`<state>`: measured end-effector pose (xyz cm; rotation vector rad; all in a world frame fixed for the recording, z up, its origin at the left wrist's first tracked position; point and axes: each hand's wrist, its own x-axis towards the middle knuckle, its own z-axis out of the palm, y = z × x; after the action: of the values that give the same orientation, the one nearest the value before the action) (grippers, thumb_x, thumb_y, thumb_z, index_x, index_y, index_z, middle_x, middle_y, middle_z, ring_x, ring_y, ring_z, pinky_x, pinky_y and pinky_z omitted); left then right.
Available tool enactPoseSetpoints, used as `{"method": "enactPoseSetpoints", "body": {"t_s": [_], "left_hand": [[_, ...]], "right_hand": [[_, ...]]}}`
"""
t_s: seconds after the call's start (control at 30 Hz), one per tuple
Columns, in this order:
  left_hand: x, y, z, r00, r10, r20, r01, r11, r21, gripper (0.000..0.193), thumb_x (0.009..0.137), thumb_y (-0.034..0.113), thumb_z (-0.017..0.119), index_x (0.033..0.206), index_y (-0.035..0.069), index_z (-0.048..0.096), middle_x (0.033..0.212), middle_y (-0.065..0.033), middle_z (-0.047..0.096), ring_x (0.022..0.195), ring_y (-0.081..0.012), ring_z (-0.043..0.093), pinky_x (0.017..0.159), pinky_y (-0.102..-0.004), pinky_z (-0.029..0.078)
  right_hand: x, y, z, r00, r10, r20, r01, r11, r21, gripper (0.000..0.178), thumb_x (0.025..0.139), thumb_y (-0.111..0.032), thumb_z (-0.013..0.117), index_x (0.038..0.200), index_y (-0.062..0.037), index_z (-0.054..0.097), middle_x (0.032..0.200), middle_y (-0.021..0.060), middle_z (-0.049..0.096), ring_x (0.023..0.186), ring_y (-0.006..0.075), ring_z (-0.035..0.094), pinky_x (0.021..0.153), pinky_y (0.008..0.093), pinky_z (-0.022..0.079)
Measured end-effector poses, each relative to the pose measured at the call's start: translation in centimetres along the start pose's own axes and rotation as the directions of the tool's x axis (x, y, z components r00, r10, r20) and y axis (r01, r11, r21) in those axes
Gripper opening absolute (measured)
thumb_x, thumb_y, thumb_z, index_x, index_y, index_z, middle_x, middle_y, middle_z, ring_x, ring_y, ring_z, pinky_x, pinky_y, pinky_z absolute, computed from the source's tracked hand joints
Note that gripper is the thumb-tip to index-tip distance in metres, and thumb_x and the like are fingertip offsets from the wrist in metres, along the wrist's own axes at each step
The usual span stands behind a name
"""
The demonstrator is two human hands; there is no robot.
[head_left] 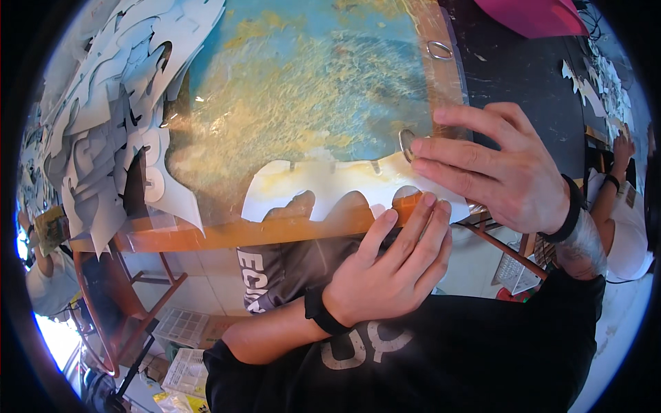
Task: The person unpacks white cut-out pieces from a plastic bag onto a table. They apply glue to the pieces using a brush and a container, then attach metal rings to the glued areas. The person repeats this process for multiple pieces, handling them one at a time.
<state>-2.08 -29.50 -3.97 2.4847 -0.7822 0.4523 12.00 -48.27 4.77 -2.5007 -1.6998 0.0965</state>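
Observation:
A white sheet piece with a scalloped lower edge [330,180] lies flat along the table's near edge, with small dark notches along its top side. My left hand [396,265] reaches up from below with its fingers stretched out, fingertips resting on the piece's lower right edge. My right hand [499,162] comes in from the right over the piece's right end. Its fingertips hold a thin oval metal ring [406,146] tilted up at the piece's upper edge; the thumb is hidden.
A tall heap of similar white cut pieces [103,131] fills the table's left side. Another metal ring [439,50] lies on the far right of the clear-covered tabletop [303,89]. Beyond are a dark table [506,76] and a pink container [533,15]. A co-worker [620,213] is at the right.

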Motion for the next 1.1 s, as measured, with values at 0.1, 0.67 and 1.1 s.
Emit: {"method": "enactPoseSetpoints", "body": {"t_s": [0.1,0.67,1.1], "left_hand": [[0.0,0.0,-0.2,1.0,0.003,0.004,-0.003,1.0,0.0,0.026,0.092,0.029,0.064,0.11,0.012,0.072,0.144,-0.013,0.061,0.13,-0.0226,0.064,0.118,-0.0488,0.026],[0.2,0.1,-0.4,1.0,0.021,0.006,-0.021,1.0,0.009,0.033,0.089,0.03,0.068,0.115,0.009,0.072,0.143,-0.0166,0.061,0.128,-0.0251,0.065,0.119,-0.0509,0.025],[-0.5,-0.2,-2.2,0.997,-0.027,0.074,0.039,0.983,-0.177,0.037,0.089,0.026,0.069,0.12,0.006,0.068,0.144,-0.015,0.062,0.139,-0.0381,0.054,0.119,-0.0571,0.019]], "right_hand": [[-0.2,-0.3,0.0,1.0,0.003,0.013,-0.003,1.0,0.018,0.04,0.084,-0.017,0.071,0.123,-0.0114,0.073,0.134,0.0026,0.067,0.13,0.0296,0.057,0.097,0.0432,0.045],[-0.8,-1.0,-0.5,0.998,0.069,0.012,-0.069,0.998,-0.012,0.04,0.086,-0.016,0.068,0.126,-0.0112,0.071,0.137,0.0032,0.066,0.129,0.0257,0.058,0.098,0.0412,0.043],[-7.1,-6.0,2.8,0.945,0.3,-0.131,-0.305,0.952,-0.015,0.04,0.082,-0.009,0.069,0.121,-0.0066,0.074,0.137,0.0007,0.066,0.124,0.0245,0.061,0.085,0.0352,0.047]]}}
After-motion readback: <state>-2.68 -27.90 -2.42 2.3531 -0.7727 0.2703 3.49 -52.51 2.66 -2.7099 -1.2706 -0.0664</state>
